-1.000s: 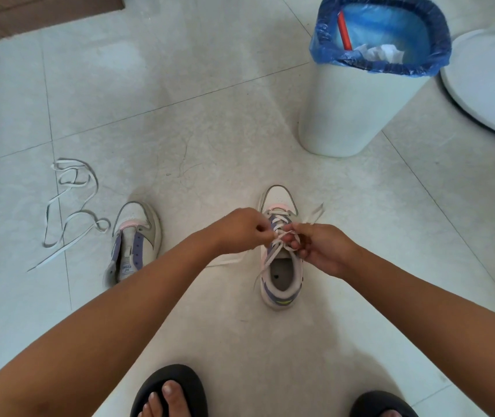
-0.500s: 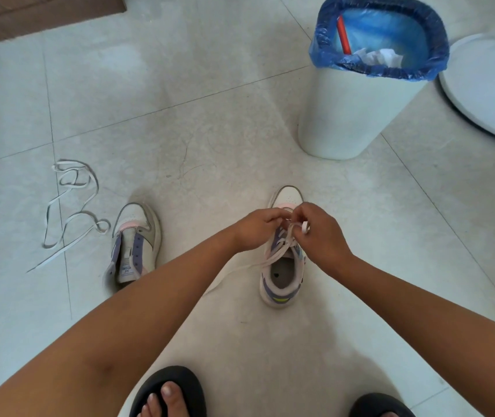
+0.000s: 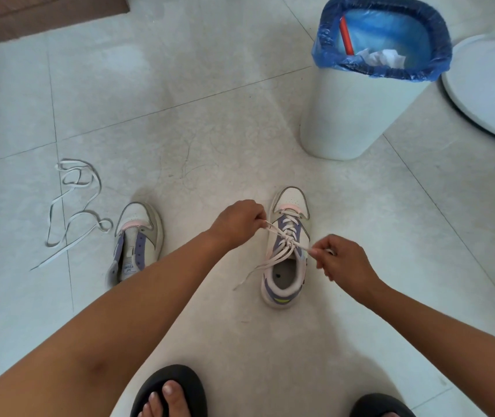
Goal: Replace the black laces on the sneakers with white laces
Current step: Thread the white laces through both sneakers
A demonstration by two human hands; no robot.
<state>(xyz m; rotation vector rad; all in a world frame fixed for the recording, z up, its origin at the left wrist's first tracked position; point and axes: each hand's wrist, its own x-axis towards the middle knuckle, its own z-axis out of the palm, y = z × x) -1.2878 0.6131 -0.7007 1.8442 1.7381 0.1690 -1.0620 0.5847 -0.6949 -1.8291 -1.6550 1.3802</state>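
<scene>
Bare floor (image 3: 210, 130) lies open beyond both sneakers, hemmed on the right by the white bin (image 3: 351, 115) and on the left by a loose white lace (image 3: 71, 212) just beside the unlaced sneaker (image 3: 138, 239).

tiled floor (image 3: 210, 130), two sneakers (image 3: 287, 251), loose lace (image 3: 71, 218), bin (image 3: 357, 106)

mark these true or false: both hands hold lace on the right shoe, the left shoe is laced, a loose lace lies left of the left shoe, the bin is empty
1. Both hands, left hand and right hand, pinch the lace on the right shoe: true.
2. The left shoe is laced: false, no lace shows in it.
3. A loose lace lies on the floor left of the left shoe: true.
4. The bin is empty: false, it holds crumpled paper and a red stick.
</scene>
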